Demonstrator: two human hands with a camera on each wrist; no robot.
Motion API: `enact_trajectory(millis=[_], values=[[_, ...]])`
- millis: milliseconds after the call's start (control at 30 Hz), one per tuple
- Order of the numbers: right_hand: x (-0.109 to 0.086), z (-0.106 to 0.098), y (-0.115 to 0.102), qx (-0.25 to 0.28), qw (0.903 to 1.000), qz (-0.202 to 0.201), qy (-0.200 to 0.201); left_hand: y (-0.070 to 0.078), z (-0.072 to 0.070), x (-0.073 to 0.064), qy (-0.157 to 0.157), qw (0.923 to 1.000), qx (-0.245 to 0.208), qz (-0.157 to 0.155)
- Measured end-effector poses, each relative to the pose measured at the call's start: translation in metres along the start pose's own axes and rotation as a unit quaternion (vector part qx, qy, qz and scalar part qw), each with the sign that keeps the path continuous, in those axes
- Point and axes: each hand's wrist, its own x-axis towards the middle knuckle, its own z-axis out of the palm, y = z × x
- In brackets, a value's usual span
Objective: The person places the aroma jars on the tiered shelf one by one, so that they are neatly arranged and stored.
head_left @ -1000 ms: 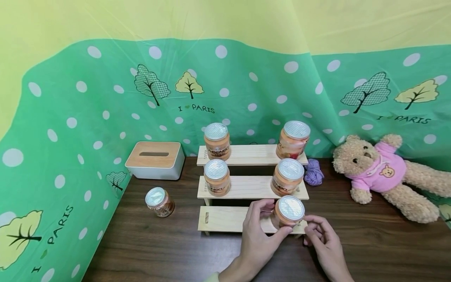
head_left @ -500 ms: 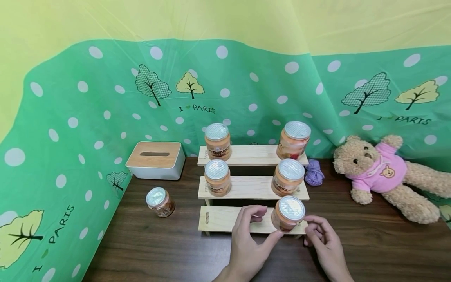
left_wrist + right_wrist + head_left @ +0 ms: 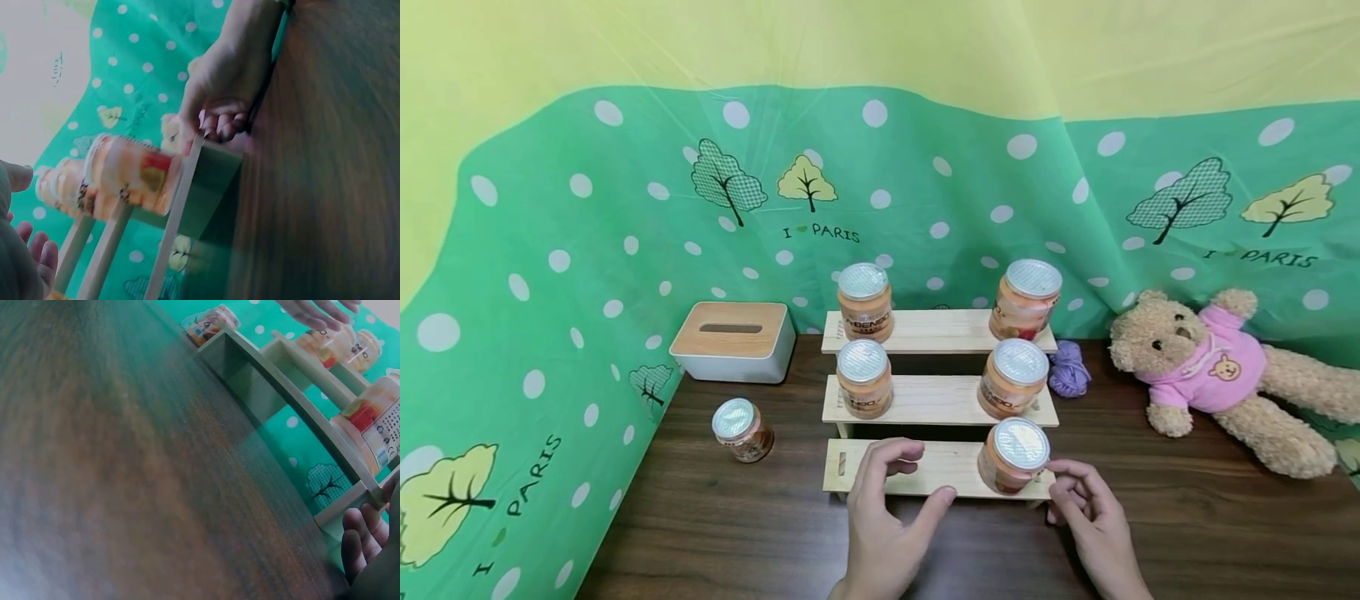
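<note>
In the head view my left hand point(image 3: 887, 517) hovers over the front of the lowest tier, thumb and fingers spread, holding nothing. To its right a jar with a silver lid point(image 3: 1013, 457) stands upright on the right end of that tier, apart from the hand. My right hand point(image 3: 1093, 521) grips the right end of the lowest tier of the wooden stepped shelf point(image 3: 917, 471); in the left wrist view its curled fingers point(image 3: 225, 125) meet the board's end. Jars also stand at both ends of the middle and top tiers, such as an upper left jar point(image 3: 865, 312).
Left of the shelf, another jar point(image 3: 742, 431) stands on the dark wooden table point(image 3: 737, 533). Behind it is a tissue box point(image 3: 733, 342) with a wooden lid. A purple yarn ball point(image 3: 1069, 369) and a teddy bear point(image 3: 1217, 367) lie on the right. A green printed cloth point(image 3: 925, 192) hangs behind.
My left hand has let go of the jar on the lowest tier and moved left, its fingers spreading apart. That jar stays in place, and my right hand stays at the shelf's end.
</note>
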Motion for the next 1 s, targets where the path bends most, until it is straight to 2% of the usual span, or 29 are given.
enact_trajectory(millis=[267,533,800,1000], values=[[0.000,0.000,0.001,-0.008,1.0000,0.005,0.002,-0.001,-0.026,0.011,0.043,0.9990,-0.001,-0.009],[0.000,0.001,0.001,-0.011,0.9999,0.005,0.001,-0.008,-0.050,0.018,0.091,0.9958,-0.011,0.001],[0.000,0.001,0.000,0.001,1.0000,-0.005,-0.003,-0.018,-0.076,0.023,0.148,0.9878,0.040,-0.023],[0.000,0.000,0.001,0.005,1.0000,-0.006,0.001,-0.028,-0.092,0.029,0.177,0.9817,0.060,-0.038]])
